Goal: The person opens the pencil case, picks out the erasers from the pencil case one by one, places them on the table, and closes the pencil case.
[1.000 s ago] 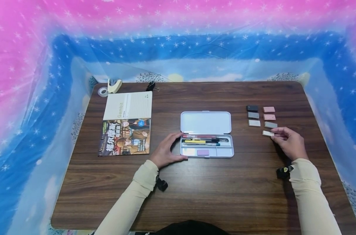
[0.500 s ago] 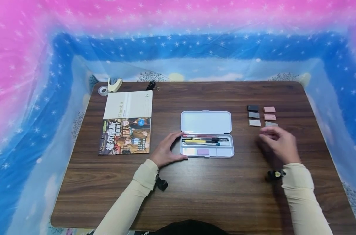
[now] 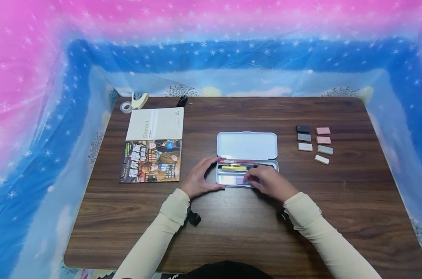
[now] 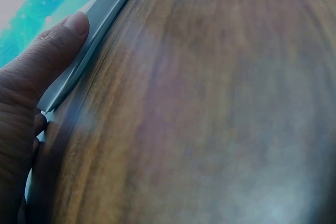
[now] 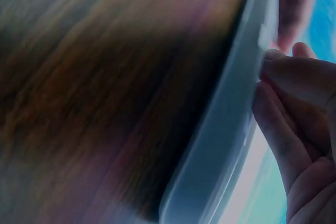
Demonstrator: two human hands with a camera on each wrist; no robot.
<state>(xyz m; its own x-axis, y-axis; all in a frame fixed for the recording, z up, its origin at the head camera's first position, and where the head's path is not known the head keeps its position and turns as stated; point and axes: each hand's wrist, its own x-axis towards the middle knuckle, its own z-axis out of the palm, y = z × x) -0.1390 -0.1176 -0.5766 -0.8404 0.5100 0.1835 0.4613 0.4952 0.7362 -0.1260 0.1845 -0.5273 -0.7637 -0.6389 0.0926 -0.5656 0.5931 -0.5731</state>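
A white pencil case (image 3: 247, 145) lies open mid-table, lid flat behind the tray. Pens and pencils (image 3: 237, 166) fill the tray's upper slot. My left hand (image 3: 197, 180) grips the case's left end, its thumb (image 4: 50, 59) pressed along the front rim (image 4: 100, 19). My right hand (image 3: 268, 183) reaches over the tray's lower compartment. Its fingertips are at a purple eraser (image 3: 239, 180), which they partly cover. In the right wrist view the curled fingers (image 5: 294, 124) hang over the case wall (image 5: 231, 119). Whether they pinch the eraser is hidden.
Several small erasers (image 3: 313, 142) lie in two columns at the right of the wooden table (image 3: 232, 232), the cream one (image 3: 321, 159) nearest. A notebook (image 3: 156, 124) and a comic (image 3: 151, 161) lie at the left, with tape (image 3: 125, 107), a stapler (image 3: 139, 100) and a binder clip (image 3: 182, 102) behind.
My right hand left the cream eraser on the table and swept left to the case's lower compartment. The left hand stayed on the case.
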